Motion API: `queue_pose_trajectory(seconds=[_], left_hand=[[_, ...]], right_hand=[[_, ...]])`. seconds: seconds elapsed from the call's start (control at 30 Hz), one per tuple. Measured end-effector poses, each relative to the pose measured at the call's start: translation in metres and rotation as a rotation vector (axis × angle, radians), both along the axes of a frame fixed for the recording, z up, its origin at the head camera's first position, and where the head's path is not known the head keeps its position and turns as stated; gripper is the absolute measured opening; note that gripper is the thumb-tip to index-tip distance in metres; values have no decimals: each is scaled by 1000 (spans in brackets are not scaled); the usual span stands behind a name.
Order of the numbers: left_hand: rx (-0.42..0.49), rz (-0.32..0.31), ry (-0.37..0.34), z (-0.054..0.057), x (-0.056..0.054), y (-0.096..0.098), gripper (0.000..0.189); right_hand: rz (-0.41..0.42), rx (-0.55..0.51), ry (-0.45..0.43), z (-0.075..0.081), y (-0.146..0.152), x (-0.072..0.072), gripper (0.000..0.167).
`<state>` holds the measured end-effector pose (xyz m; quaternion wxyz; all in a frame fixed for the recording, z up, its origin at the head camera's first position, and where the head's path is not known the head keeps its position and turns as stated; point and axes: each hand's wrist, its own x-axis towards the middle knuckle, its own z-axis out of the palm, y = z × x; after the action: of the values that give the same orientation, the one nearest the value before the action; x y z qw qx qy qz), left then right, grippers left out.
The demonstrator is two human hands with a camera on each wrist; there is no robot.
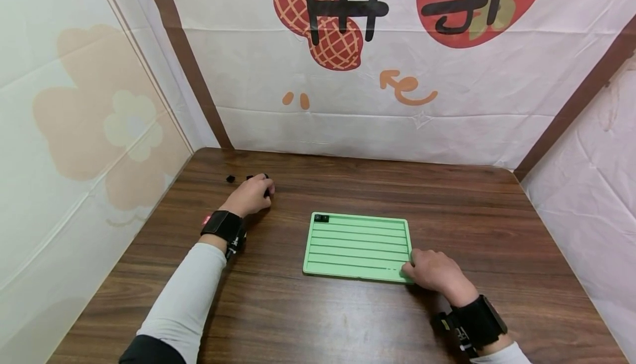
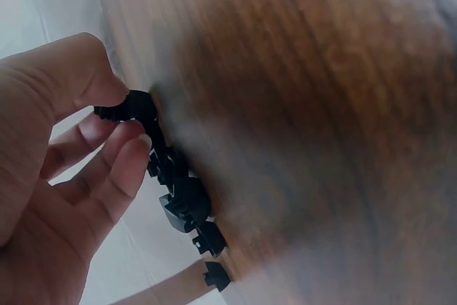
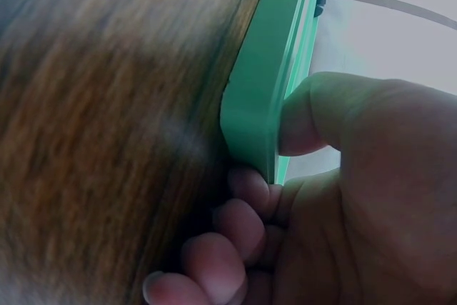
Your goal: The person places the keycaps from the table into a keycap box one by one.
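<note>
I have the left hand (image 1: 250, 195) pinching a small, black, blocky piece (image 2: 134, 107) between thumb and fingertips, palm turned inward; whether that piece touches the tabletop I cannot tell. More black blocky pieces (image 2: 187, 201) sit in a line just beside those fingers. My right hand (image 1: 434, 272) grips the near right corner of a flat, light-green, rectangular ridged tray (image 1: 358, 248), thumb over the rim, fingers curled against its side. The tray lies on the brown wood-grain table (image 1: 472, 204), between both hands, with two black square pieces (image 1: 321, 218) in its far left corner. The left arm, in a white sleeve (image 1: 181, 292), stretches far forward; the right forearm angles inward from the lower right.
</note>
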<state>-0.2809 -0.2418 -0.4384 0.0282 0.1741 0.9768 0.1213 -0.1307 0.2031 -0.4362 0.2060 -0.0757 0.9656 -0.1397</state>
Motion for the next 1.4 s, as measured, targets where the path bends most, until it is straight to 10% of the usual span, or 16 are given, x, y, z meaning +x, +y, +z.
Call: queue_pose_trajectory(seconds=[1.4], left_hand=[[162,-51,88,2,9,11,21]], right_hand=[[2,8,-2,2,-1,0,22]])
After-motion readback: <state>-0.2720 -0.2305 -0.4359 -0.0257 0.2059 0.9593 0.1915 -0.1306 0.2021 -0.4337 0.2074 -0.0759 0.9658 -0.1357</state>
